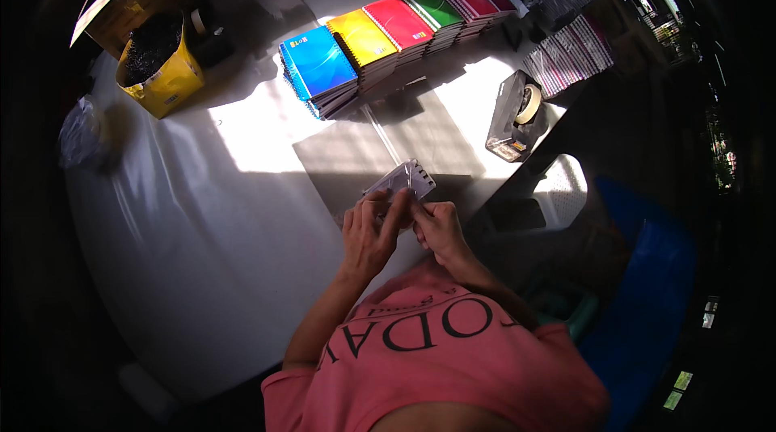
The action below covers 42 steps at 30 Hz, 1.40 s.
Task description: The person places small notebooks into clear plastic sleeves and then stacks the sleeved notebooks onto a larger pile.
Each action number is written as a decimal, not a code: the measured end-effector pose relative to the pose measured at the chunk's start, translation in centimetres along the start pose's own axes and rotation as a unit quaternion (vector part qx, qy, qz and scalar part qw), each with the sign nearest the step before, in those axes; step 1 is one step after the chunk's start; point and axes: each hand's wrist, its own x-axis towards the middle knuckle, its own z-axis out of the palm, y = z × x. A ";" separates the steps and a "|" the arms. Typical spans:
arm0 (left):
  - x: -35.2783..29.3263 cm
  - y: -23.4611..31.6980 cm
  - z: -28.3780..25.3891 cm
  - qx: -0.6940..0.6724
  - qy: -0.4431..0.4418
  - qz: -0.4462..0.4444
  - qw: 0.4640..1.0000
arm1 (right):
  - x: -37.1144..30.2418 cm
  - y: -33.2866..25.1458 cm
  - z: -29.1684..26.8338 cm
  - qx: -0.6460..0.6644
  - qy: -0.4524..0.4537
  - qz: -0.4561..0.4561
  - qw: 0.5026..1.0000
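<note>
Pink shirt (453, 359), left hand (371, 234) and right hand (439, 230) gripping notepad (421, 180), sun-patched white table (202, 230), dark room (647, 133)

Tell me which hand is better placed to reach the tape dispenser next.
Probably the right hand: it is nearer the black tape dispenser, which sits by the right edge of the table. The left hand is farther away. Both are at the small spiral-bound notepad.

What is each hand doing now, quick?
Left hand: fingers on the small spiral notebook; grip unclear.
Right hand: fingers curled near it; grip unclear.
</note>
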 end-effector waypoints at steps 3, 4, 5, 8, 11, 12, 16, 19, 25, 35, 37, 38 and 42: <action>0.1 0.4 -0.9 0.029 -0.039 -0.034 0.998 | 0.3 0.8 -0.6 0.006 -0.025 0.014 1.000; 1.0 0.8 -1.9 0.053 -0.029 -0.041 0.997 | 0.6 0.9 -1.0 -0.002 -0.038 0.025 0.999; 1.5 1.1 -2.5 0.078 -0.020 -0.047 0.996 | 0.8 1.1 -1.3 -0.010 -0.050 0.035 0.998; 2.1 1.3 -3.5 -0.072 -0.121 -0.062 0.988 | 2.2 4.6 -1.6 -0.027 0.014 -0.038 0.999; 2.2 1.5 -2.4 -0.020 -0.108 -0.087 0.990 | 4.2 6.8 -2.3 -0.279 0.006 -0.154 0.948; 2.6 1.3 -1.7 0.000 -0.096 -0.096 0.991 | 4.3 5.7 -2.6 -0.281 -0.023 -0.155 0.947; 3.9 1.7 -1.2 -0.034 -0.082 -0.055 0.995 | 3.8 2.6 -5.5 -0.085 -0.167 0.038 0.981; 4.7 3.0 -1.8 -0.074 -0.071 0.021 0.995 | 2.3 3.3 -8.5 0.184 -0.216 0.099 0.954; 8.1 8.4 -2.4 0.069 -0.224 0.366 0.901 | 2.4 -1.3 -12.7 0.440 -0.319 -0.103 0.833; 18.7 12.7 4.0 -0.159 0.003 0.179 0.971 | 3.0 -22.0 -34.5 0.228 -0.085 -0.441 0.864; 22.0 14.1 6.7 -0.285 -0.026 0.092 0.954 | 4.4 -26.2 -40.4 0.188 -0.074 -0.440 0.875; 23.6 14.9 8.4 -0.363 -0.041 0.048 0.930 | 5.1 -28.0 -43.1 0.173 -0.077 -0.423 0.886; 31.1 18.2 15.2 -0.515 -0.081 -0.057 0.851 | 11.5 -32.1 -50.0 0.097 -0.096 -0.323 0.937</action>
